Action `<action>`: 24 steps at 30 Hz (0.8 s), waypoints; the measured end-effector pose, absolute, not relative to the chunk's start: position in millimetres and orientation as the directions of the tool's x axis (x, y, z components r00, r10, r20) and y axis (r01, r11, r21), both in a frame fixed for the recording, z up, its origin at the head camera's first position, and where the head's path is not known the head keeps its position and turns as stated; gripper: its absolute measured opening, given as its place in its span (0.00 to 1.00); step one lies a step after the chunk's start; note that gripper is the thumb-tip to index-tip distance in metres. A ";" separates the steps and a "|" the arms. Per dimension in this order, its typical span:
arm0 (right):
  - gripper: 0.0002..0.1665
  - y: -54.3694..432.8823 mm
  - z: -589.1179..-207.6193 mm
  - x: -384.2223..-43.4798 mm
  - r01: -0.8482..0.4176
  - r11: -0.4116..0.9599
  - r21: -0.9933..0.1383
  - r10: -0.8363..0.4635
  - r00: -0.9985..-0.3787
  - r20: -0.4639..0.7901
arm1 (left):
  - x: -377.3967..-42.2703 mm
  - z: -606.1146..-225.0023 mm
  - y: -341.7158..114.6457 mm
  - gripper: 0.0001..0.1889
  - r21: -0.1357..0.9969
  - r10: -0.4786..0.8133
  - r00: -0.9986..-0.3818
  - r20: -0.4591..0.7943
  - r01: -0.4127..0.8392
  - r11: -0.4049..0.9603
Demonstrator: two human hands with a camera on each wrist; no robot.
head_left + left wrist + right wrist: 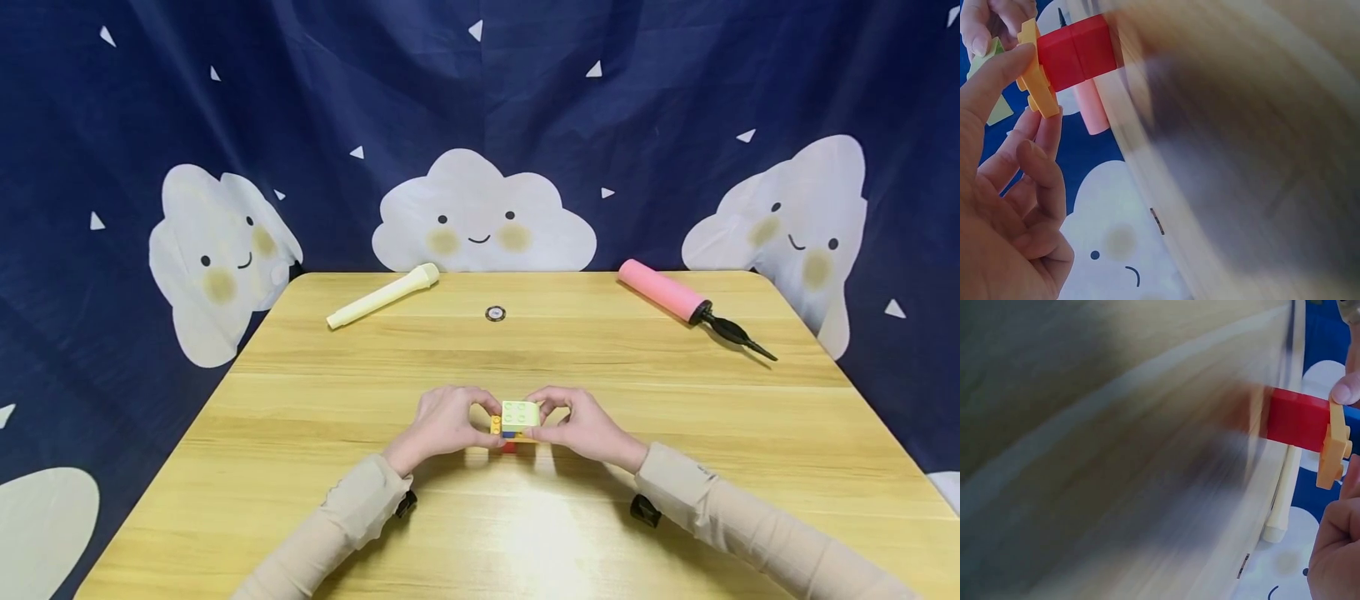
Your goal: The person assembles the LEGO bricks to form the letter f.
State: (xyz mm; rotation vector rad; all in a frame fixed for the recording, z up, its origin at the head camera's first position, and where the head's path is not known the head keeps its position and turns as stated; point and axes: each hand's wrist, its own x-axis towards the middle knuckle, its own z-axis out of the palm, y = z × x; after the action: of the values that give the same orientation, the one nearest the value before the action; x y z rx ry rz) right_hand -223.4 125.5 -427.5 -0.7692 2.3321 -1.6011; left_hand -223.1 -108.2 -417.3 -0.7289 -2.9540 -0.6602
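A small stack of toy building bricks stands on the table between the two hands. At its base are red bricks (1079, 53), with a wider orange brick plate (1333, 447) across them. Above the plate sits a blue brick (1352, 429), and a pale green brick (520, 414) with studs is uppermost. My left hand (448, 423) pinches the orange plate between thumb and fingers. From the other side my right hand (588, 425) grips the pale green brick, thumb at its near edge and index finger at its far edge.
On the wooden table (315, 500), a cream microphone-shaped stick (382, 297) lies at the back left. A dark round chip (495, 313) is at the back middle. Toward the back right lies a pink hand pump (663, 292) with a black nozzle. Behind hangs a blue cloud-print curtain (637, 108).
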 end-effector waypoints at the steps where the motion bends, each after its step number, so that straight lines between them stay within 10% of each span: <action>1: 0.22 125.5 -427.8 -223.3 -0.301 0.284 -0.910 -0.524 -0.844 0.116 | -223.3 -417.2 -108.3 0.18 0.396 0.438 -0.890 0.124 0.449 0.801; 10: 0.37 128.0 -428.1 -219.3 -0.320 0.535 -0.782 -0.431 -0.899 0.072 | -223.9 -416.3 -107.9 0.18 0.401 0.436 -0.893 0.111 0.442 0.802; 24: 0.18 126.6 -432.9 -216.4 -0.346 0.559 -0.754 -0.437 -0.895 0.087 | -222.9 -418.4 -106.6 0.17 0.421 0.429 -0.896 0.118 0.436 0.795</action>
State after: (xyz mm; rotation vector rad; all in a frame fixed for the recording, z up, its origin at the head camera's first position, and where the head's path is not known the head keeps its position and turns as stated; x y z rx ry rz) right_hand -216.4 126.6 -432.9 -0.6748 2.6753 -1.2560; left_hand -222.9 -106.6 -418.4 -0.7138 -2.9610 -0.7013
